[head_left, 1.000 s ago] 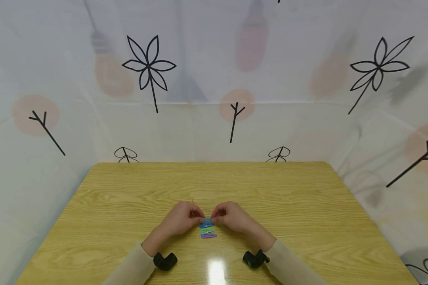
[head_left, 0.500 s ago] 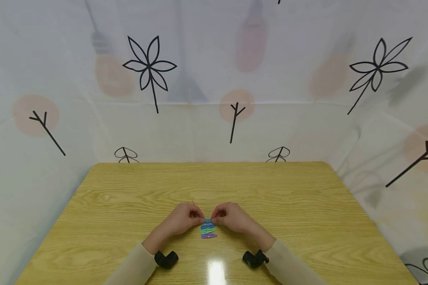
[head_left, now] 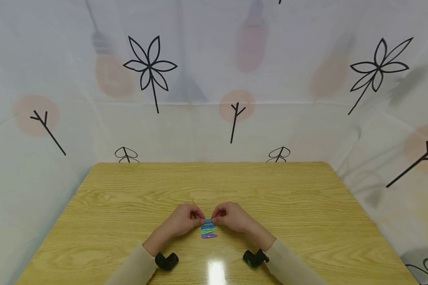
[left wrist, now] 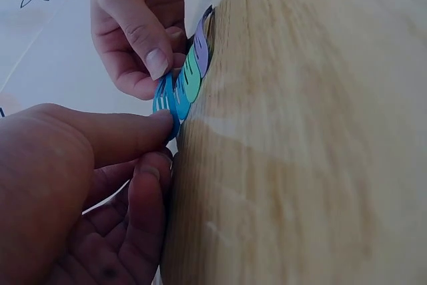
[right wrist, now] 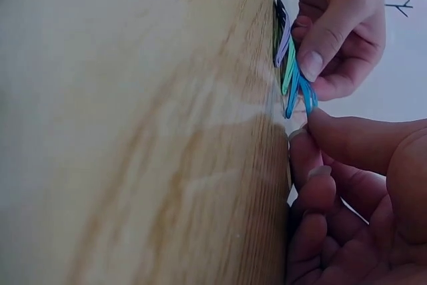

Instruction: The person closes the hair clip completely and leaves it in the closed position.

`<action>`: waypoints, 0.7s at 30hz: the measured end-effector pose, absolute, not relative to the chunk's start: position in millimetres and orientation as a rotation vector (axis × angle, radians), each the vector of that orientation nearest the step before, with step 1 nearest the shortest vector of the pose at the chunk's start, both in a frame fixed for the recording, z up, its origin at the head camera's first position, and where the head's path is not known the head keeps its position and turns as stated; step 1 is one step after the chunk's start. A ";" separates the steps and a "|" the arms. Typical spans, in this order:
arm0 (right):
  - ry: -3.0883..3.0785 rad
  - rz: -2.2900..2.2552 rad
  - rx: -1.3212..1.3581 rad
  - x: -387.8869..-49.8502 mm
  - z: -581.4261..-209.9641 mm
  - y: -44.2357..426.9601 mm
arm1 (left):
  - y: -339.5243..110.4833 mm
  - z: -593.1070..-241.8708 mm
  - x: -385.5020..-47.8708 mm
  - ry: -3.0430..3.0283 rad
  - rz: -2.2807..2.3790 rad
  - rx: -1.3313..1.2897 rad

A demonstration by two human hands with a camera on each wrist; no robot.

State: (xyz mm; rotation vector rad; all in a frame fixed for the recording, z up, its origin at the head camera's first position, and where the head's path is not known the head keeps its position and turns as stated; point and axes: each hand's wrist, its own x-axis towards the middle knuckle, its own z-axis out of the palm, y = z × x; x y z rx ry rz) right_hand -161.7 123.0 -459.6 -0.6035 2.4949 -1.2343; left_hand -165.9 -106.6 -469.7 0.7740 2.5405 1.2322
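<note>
Table is bearing a purple clip, a green clip and a near blue clip in a row. My left hand and right hand are pinching opposite ends of the far blue clip, just beyond them. The left wrist view is showing its slotted shape; only the head view is showing my black wrist devices.
</note>
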 end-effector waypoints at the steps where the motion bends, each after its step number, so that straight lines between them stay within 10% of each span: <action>1: 2.495 -1.238 -0.607 -161.8 -459.5 123.1 | -106.4 -469.7 -165.9 2.539 1.231 0.771; 21: 2.345 -1.417 -0.519 -163.9 -457.5 135.9 | -109.8 -466.7 -166.9 2.525 1.208 0.791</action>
